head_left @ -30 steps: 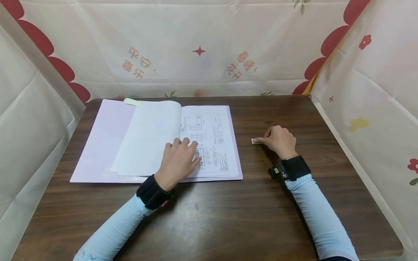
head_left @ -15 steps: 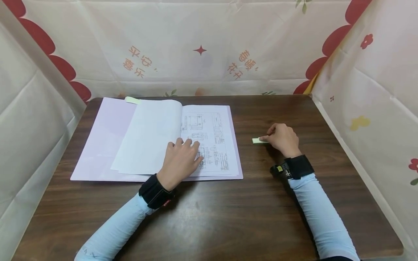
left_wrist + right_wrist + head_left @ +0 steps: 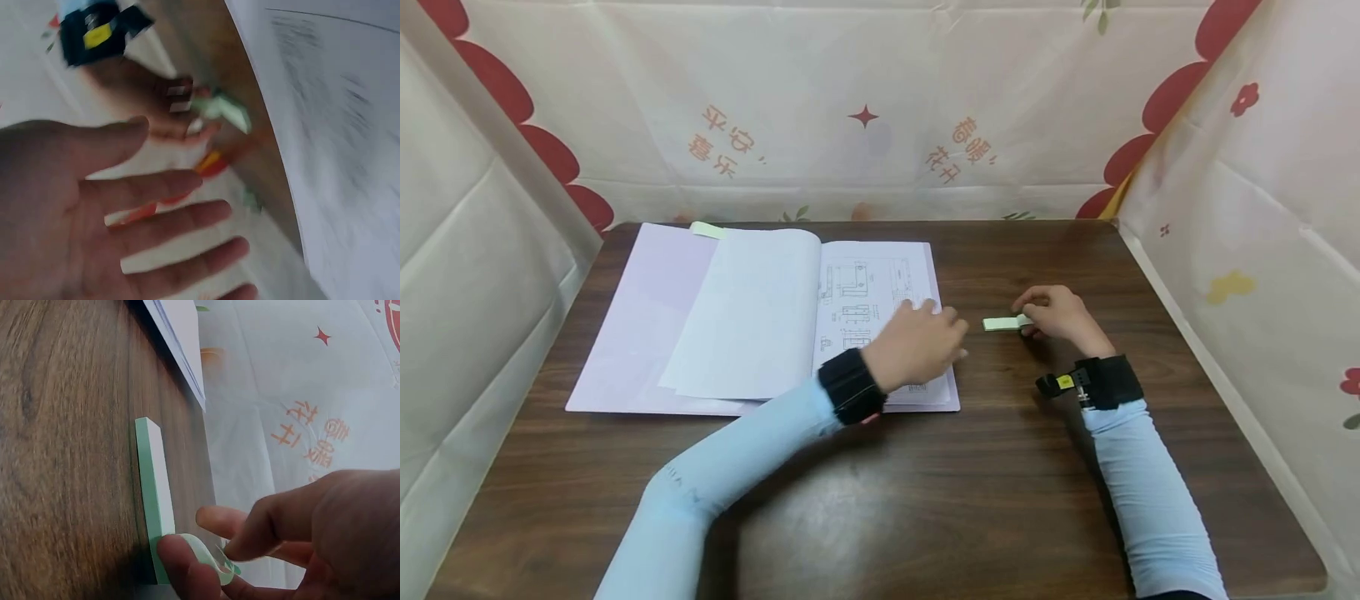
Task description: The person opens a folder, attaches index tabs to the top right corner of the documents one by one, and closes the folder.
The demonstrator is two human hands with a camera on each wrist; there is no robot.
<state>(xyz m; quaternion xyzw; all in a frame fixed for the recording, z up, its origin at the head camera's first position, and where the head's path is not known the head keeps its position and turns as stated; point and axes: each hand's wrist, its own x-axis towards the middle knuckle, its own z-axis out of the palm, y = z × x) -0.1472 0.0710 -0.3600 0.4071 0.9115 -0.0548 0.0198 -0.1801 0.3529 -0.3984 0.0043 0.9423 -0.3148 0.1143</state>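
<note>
A narrow pad of pale green sticky notes [image 3: 1000, 323] lies on the table right of an open lilac folder [image 3: 613, 350]. My right hand [image 3: 1058, 318] is at the pad's right end, pinching the lifted end of its top sticky note [image 3: 201, 555], which curls up between the fingers in the right wrist view. My left hand [image 3: 917, 346] is over the printed drawing page [image 3: 880, 271] near the folder's right edge. Its fingers are spread and hold nothing in the left wrist view, with the pad [image 3: 232, 114] blurred beyond them.
A blank white page [image 3: 745, 317] is turned over on the folder's left side. A green sticky tab [image 3: 706, 229] sticks out at its top edge. The brown wooden table [image 3: 1000, 500] is bordered by pale printed cloth [image 3: 805, 83] at the back and sides.
My left hand has left the middle of the folder and moved right, towards the pad. My right hand has drawn back rightwards, uncovering more of the pad and lifting the top note's end.
</note>
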